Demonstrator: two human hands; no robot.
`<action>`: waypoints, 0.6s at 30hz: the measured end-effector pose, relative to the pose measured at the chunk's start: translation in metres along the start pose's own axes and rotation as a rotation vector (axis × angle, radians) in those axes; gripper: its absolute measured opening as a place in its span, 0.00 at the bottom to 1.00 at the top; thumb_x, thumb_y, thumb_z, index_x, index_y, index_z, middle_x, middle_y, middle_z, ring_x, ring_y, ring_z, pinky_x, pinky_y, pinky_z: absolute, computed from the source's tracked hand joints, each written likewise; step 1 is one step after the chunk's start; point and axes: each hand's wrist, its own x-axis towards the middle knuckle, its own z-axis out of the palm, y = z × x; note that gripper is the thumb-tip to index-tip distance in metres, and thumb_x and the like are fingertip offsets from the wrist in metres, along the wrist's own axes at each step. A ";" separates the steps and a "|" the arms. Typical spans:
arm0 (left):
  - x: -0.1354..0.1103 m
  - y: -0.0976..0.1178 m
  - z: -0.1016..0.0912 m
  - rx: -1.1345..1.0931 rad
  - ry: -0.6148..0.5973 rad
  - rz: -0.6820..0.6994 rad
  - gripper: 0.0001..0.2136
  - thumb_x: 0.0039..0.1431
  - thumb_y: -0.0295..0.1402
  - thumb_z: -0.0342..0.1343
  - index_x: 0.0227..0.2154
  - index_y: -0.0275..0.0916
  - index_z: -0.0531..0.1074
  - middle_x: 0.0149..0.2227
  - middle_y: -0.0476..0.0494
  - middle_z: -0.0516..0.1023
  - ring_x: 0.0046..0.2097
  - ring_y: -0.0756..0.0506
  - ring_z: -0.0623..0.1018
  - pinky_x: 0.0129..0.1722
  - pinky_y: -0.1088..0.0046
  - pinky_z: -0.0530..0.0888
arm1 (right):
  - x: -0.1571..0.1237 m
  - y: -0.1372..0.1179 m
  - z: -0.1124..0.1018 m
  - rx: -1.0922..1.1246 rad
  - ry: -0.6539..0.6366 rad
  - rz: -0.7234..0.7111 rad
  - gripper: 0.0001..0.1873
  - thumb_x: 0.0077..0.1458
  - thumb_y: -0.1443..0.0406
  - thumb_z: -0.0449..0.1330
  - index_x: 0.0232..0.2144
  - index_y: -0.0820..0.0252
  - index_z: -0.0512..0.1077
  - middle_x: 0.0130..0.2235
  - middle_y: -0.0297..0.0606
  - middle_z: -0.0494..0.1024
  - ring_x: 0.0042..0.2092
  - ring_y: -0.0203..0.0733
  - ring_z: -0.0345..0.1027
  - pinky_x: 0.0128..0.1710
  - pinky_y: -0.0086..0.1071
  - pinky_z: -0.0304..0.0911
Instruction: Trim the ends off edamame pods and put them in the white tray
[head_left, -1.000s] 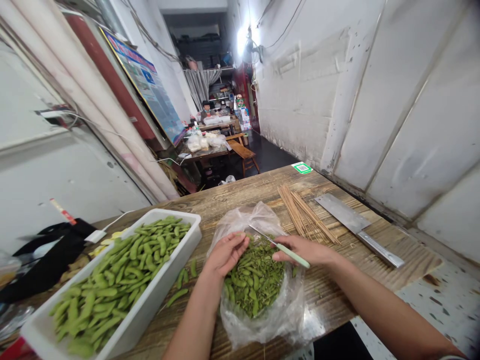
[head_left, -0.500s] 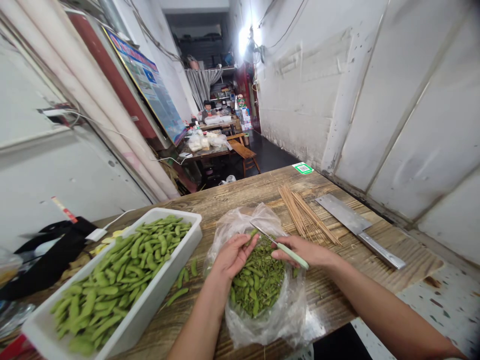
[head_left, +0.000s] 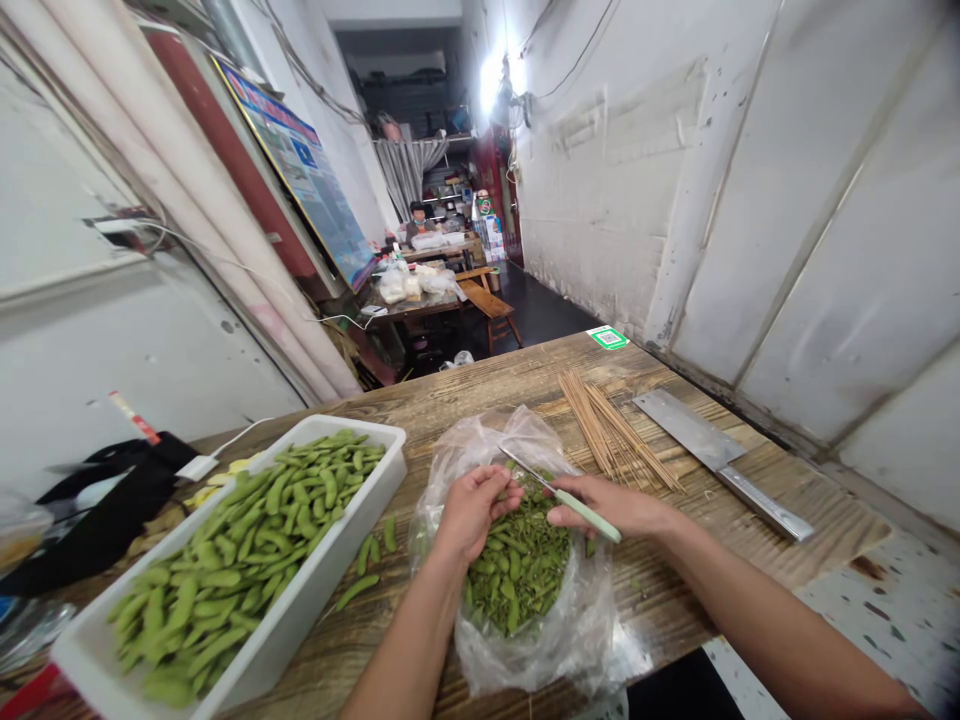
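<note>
At the near edge of the wooden table [head_left: 465,385], over the open plastic bag [head_left: 525,645] of edamame pods [head_left: 517,570]:

- Left hand [head_left: 472,510]: fingers curled, thumb and fingertips pressed together on what I take to be one pod. The pod itself is hidden by the fingers.
- Right hand [head_left: 611,505]: fingers wrapped round the pale green handle of a small knife [head_left: 564,493]. The blade points far-left, its tip just beside the left fingertips.
- White tray [head_left: 300,615] to the left, heaped with pods. A few loose pods [head_left: 360,580] lie between the tray and the bag.
- Bamboo skewers [head_left: 615,440] and a cleaver [head_left: 712,455] lie to the far right, well apart from both hands.

Risks, as judged:
1. Cut to the left fingertips. The blade works right against them on a small, curved, probably slick pod, so a slip or too hard a push would carry the edge into skin.
2. Bag nicked or torn. The blade sits above thin film, so a low stroke could slit it and spill pods over the near table edge.
3. Bag sliding off. It slumps at the near edge with nothing bracing it, and a forearm nudge could tip it.
4. Trimmed and untrimmed pods mixing, because the loose pods lie close to both heaps.
</note>
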 end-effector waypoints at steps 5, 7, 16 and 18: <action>-0.003 0.002 0.000 0.020 -0.026 -0.013 0.09 0.43 0.29 0.66 0.23 0.31 0.72 0.22 0.45 0.76 0.24 0.53 0.75 0.24 0.81 0.74 | -0.001 -0.003 -0.002 -0.065 0.006 -0.052 0.27 0.52 0.47 0.57 0.39 0.66 0.69 0.27 0.31 0.64 0.27 0.32 0.56 0.26 0.26 0.53; -0.003 0.001 0.000 0.037 -0.021 -0.011 0.08 0.43 0.29 0.66 0.23 0.31 0.72 0.22 0.46 0.75 0.23 0.53 0.75 0.24 0.81 0.74 | -0.001 -0.004 -0.001 -0.080 0.024 -0.063 0.26 0.51 0.47 0.57 0.35 0.66 0.69 0.25 0.29 0.63 0.27 0.32 0.55 0.26 0.26 0.52; 0.003 0.016 -0.021 0.045 -0.078 -0.064 0.06 0.47 0.25 0.61 0.30 0.32 0.71 0.26 0.43 0.77 0.26 0.52 0.76 0.28 0.79 0.74 | 0.004 0.000 0.005 -0.023 0.116 0.030 0.25 0.48 0.46 0.58 0.25 0.64 0.67 0.17 0.26 0.60 0.20 0.30 0.53 0.21 0.25 0.47; 0.006 0.021 -0.029 0.040 -0.020 0.004 0.07 0.47 0.24 0.58 0.31 0.35 0.69 0.27 0.45 0.77 0.27 0.51 0.76 0.29 0.77 0.73 | 0.004 0.003 0.004 -0.019 0.103 0.041 0.25 0.48 0.45 0.58 0.30 0.64 0.69 0.18 0.26 0.61 0.20 0.30 0.54 0.21 0.25 0.48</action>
